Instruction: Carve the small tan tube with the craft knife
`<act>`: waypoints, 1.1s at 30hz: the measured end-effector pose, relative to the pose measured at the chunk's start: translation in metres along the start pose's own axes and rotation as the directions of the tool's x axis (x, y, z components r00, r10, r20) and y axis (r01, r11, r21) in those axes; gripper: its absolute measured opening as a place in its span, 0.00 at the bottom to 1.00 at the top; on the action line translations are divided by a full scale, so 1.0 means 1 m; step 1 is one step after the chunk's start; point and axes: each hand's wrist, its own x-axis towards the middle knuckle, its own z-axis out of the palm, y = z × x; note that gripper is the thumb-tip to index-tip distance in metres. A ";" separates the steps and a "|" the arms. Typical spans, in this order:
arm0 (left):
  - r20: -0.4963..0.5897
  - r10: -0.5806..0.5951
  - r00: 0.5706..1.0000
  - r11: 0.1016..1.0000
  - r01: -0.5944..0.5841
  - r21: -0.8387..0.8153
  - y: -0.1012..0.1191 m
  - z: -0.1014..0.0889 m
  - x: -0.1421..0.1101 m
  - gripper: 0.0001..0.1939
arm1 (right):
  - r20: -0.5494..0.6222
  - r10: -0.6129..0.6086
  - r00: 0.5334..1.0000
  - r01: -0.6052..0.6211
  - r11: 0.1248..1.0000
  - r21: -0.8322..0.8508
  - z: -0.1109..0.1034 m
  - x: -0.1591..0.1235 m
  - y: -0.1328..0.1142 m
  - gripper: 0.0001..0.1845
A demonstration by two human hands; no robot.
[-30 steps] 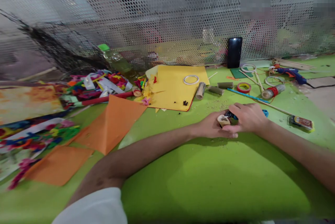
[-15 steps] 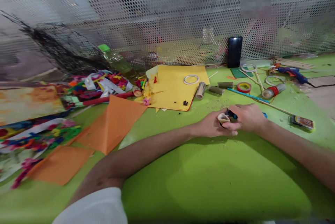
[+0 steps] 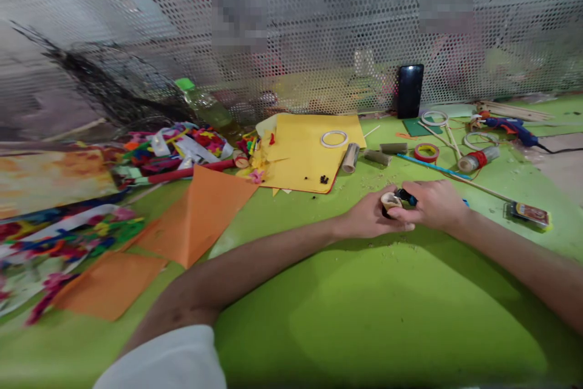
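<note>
My left hand (image 3: 370,216) is closed around a short pale tube (image 3: 392,202), its hollow end tipped up toward me. Fingers wrapped, my right hand (image 3: 439,202) grips a black-and-blue hand tool (image 3: 407,196) whose front end reaches the tube's rim. A blue bit of the tool shows behind this hand; its exact kind is hidden by the fingers. Both hands meet just above the green table (image 3: 364,316). Small pale shavings (image 3: 387,179) lie scattered around them. Beyond the hands are similar short tubes (image 3: 350,157).
Yellow sheets (image 3: 300,146) lie ahead, with a white ring (image 3: 334,139) on top. A phone (image 3: 410,91) leans against the perforated screen. At right are a tape roll (image 3: 426,152), a blue glue gun (image 3: 510,127) and a small box (image 3: 531,215). Orange paper (image 3: 200,213) and colourful scraps spread left.
The tube and both hands keep nearly the same place, with a slight shift of the tool at the rim. The whole view has moved slightly.
</note>
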 end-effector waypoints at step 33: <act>0.008 0.008 1.000 0.998 -0.009 0.064 -0.003 0.001 -0.001 0.25 | -0.066 -0.042 0.997 0.038 0.997 -0.061 0.005 -0.001 -0.001 0.49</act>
